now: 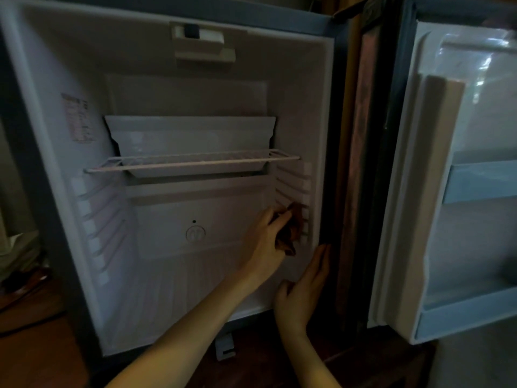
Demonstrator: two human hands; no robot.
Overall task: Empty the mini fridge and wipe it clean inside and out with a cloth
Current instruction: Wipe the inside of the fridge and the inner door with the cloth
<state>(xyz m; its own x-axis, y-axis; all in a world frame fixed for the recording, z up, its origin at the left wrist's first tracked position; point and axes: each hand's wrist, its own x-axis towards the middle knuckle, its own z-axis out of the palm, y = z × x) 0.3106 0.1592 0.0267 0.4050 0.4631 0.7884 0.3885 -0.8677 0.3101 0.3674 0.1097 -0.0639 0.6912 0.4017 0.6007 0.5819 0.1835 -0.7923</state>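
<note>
The mini fridge [56,152] stands open, its white inside holding no food. My left hand [265,242] reaches deep inside and grips a crumpled brown cloth [292,229] against the ribbed right inner wall [293,183], low down. My right hand [302,289] rests with straight fingers on the right front edge of the fridge frame, near the bottom corner. A wire shelf [193,163] spans the middle, with a white tray [190,135] behind and above it.
The fridge door [461,191] hangs open to the right, its white inner shelves bare. A thermostat housing [201,42] sits at the top of the cavity. A small white part [225,347] lies on the dark wooden floor below the fridge.
</note>
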